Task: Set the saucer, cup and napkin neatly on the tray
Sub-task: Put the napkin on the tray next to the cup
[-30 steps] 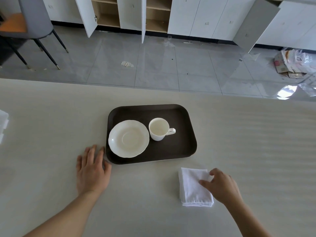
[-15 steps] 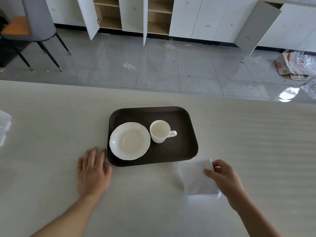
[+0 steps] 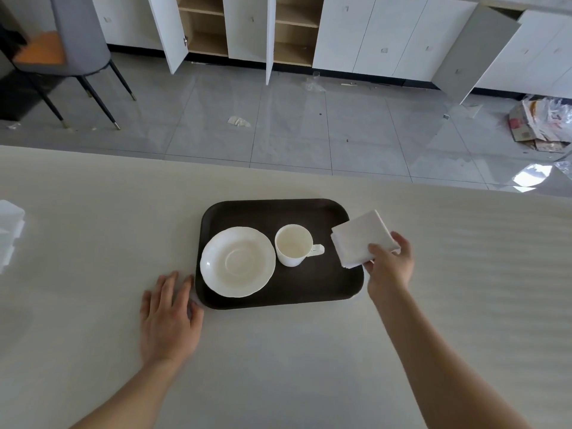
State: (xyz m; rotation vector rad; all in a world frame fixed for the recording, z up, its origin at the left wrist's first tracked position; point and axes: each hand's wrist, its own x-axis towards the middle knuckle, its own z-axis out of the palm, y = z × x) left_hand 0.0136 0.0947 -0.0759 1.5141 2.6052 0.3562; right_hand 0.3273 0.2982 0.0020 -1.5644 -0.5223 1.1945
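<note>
A dark brown tray [image 3: 309, 289] lies on the pale table. On its left half sits a white saucer [image 3: 237, 261]. A white cup [image 3: 293, 245] stands upright to the right of the saucer, its handle pointing right. My right hand [image 3: 390, 267] pinches a folded white napkin [image 3: 360, 238] by its near corner and holds it above the tray's right edge. My left hand [image 3: 168, 320] rests flat on the table, fingers spread, touching the tray's near left corner.
A white object [image 3: 9, 233] sits at the table's left edge. Beyond the table's far edge are a grey tiled floor, a chair [image 3: 71, 54] at the far left, white cabinets with open doors and a pile of rubbish [image 3: 538, 125] at the right.
My right hand lifted the napkin off the table in front of the tray and carried it up and away to the tray's right edge. My left hand stayed put.
</note>
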